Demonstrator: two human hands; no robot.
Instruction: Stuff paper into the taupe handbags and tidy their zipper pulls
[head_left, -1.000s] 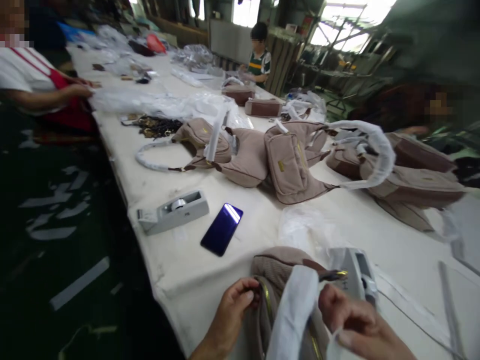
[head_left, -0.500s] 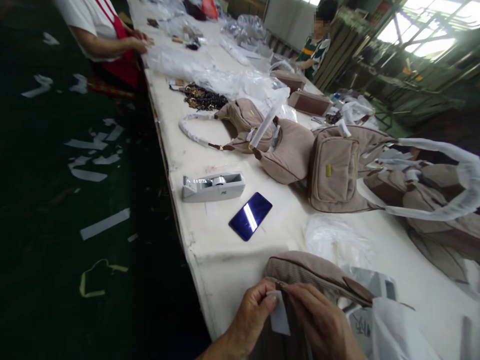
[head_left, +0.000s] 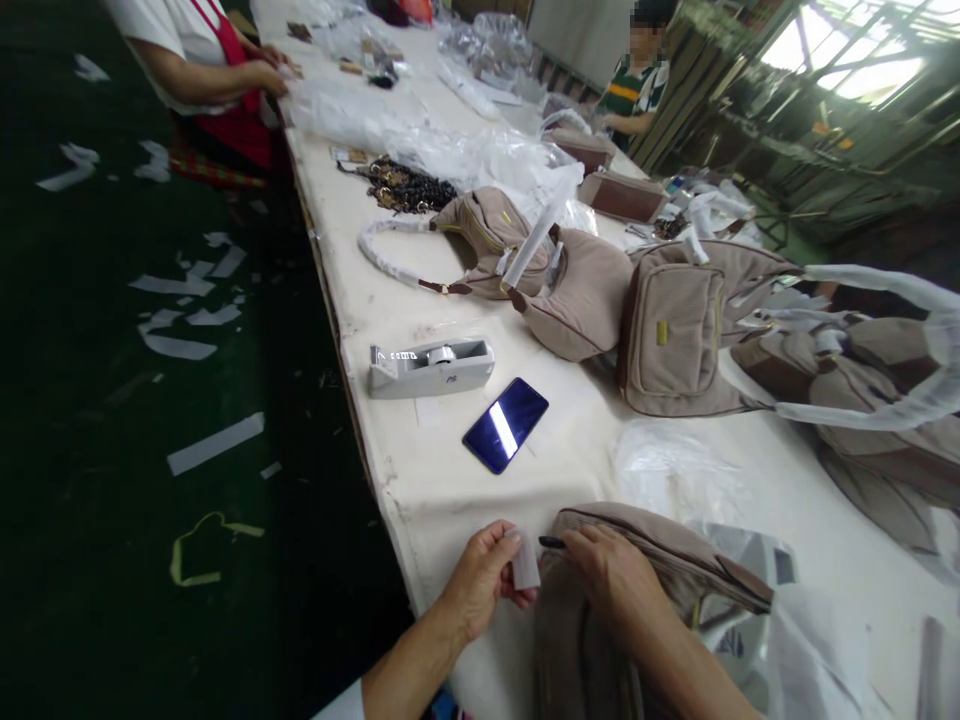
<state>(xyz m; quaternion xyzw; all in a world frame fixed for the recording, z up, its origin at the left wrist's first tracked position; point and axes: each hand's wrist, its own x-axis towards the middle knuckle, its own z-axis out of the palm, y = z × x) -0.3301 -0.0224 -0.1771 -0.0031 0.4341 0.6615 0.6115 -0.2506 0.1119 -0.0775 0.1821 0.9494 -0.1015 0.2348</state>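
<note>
My left hand (head_left: 487,575) pinches a small white paper strip (head_left: 526,562), held just left of a taupe fabric bag (head_left: 566,620) with brown trim. Over the top of that bag lies my right hand (head_left: 611,565), its fingers bent and closed. A short, slim dark piece (head_left: 552,542) pokes out from the right fingertips; its kind is too small to tell. The right forearm covers part of the bag, and a brass-coloured zip runs along its lower side.
Beyond the hands lie a phone (head_left: 506,425) and a grey tape dispenser (head_left: 431,367). Several finished bags (head_left: 671,335) with wrapped straps stand on the table at the right, near crumpled plastic (head_left: 667,460). Another person (head_left: 217,80) works at the far left; one more stands at the back.
My left hand has moved left, away from the bag, with the white paper strip. The right hand has shifted up onto the bag, and a dark piece now shows at its fingertips.
</note>
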